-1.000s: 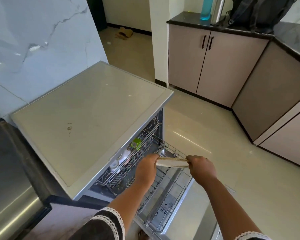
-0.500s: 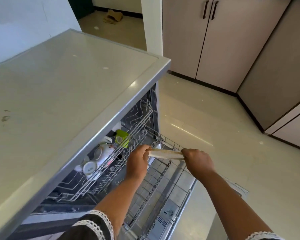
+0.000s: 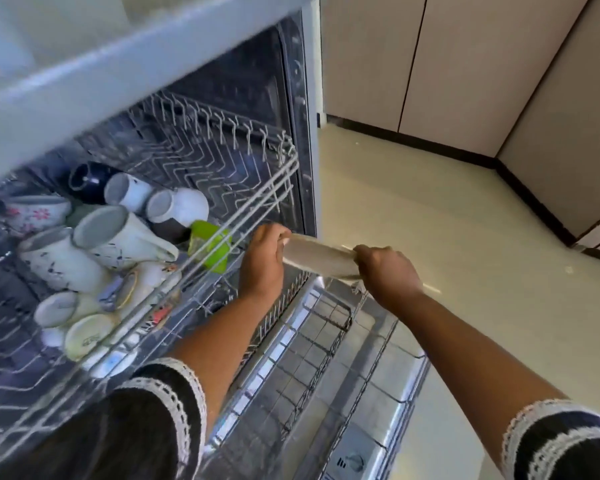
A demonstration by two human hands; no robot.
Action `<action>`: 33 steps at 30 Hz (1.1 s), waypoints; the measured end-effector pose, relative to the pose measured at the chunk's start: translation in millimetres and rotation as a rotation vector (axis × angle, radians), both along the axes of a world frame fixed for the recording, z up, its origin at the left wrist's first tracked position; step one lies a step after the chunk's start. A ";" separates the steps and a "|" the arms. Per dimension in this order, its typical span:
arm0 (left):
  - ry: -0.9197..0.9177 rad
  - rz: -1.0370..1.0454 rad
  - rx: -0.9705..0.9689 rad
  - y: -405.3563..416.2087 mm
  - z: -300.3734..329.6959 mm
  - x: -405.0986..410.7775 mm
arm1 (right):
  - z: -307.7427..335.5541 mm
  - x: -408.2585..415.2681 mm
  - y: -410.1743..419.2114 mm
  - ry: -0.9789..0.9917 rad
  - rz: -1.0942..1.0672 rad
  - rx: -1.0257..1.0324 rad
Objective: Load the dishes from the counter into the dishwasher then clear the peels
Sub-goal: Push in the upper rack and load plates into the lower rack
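Observation:
A pale beige plate (image 3: 321, 256) is held edge-on between both hands, just in front of the open dishwasher. My left hand (image 3: 264, 261) grips its left rim and my right hand (image 3: 387, 271) grips its right rim. Below the plate lies the pulled-out lower rack (image 3: 326, 344), over the lowered door (image 3: 361, 455). The upper rack (image 3: 222, 174) to the left holds several white mugs (image 3: 118, 237), a dark mug (image 3: 90, 178), a green cup (image 3: 210, 244) and small saucers (image 3: 87, 336).
The dishwasher's grey top (image 3: 84, 74) overhangs the upper rack at top left. Beige cabinet doors (image 3: 447, 64) with a dark plinth stand behind, and cream floor tiles (image 3: 465, 237) stretch to the right of the door.
The view has dropped and come much closer to the dishwasher, so the upper rack's mugs now fill the left. Both hands still hold the plate, now lower, nearer the racks.

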State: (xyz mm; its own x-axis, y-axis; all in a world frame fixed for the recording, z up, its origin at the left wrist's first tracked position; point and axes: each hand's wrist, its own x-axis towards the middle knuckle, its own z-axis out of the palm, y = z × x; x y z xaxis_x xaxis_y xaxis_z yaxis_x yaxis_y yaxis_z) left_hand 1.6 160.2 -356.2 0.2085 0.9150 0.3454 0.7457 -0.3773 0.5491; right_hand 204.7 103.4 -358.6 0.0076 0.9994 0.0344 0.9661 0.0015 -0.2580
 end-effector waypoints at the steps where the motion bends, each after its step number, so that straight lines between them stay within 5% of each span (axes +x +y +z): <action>1: 0.027 -0.020 0.030 5.2 -4.3 0.6 | -5.6 1.9 4.5 0.025 -0.013 0.014; 10: 0.501 -0.024 0.225 44.7 -48.8 0.2 | -54.0 5.1 38.3 0.087 -0.058 0.137; 19: 0.193 -0.002 0.064 68.8 -107.1 -22.3 | -94.8 -17.6 69.6 0.114 -0.027 0.178; 33: 0.144 0.006 -0.232 96.0 -108.0 -41.3 | -100.3 -46.0 110.6 0.030 -0.020 0.231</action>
